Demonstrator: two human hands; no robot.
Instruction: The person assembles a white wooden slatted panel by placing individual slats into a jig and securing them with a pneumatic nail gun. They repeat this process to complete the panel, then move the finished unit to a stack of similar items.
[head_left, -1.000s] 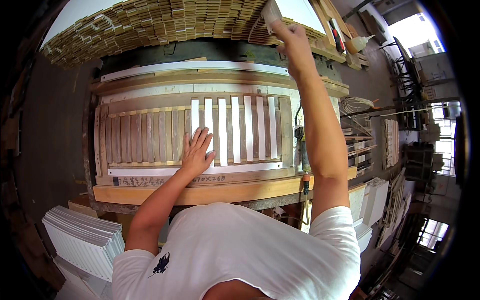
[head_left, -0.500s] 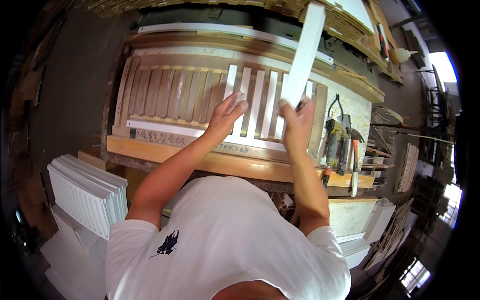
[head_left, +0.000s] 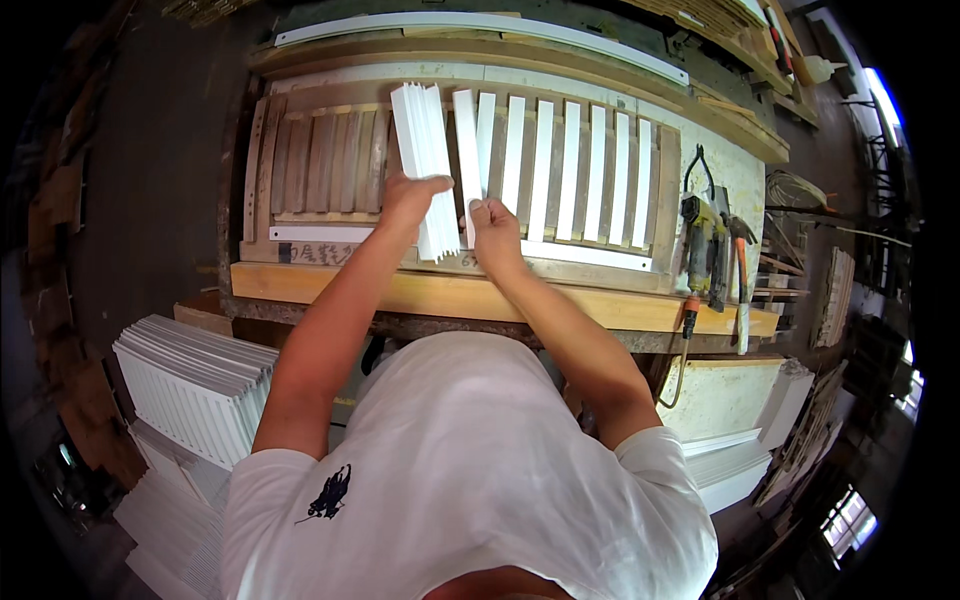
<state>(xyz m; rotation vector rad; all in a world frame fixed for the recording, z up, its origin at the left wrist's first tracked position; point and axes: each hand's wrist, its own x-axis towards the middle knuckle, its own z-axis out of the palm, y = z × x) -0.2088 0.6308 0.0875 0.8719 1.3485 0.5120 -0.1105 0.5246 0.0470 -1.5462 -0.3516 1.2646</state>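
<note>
Over jig [head_left: 664,190], slat bundle [head_left: 424,140] had passed into grip of left hand [head_left: 408,200], freeing right hand [head_left: 496,232] to pinch single slat [head_left: 466,150].

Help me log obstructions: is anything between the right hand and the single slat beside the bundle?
Nothing visible: the right hand grips the slat near its lower end. The bundle, in the left hand, is left of it.
</note>
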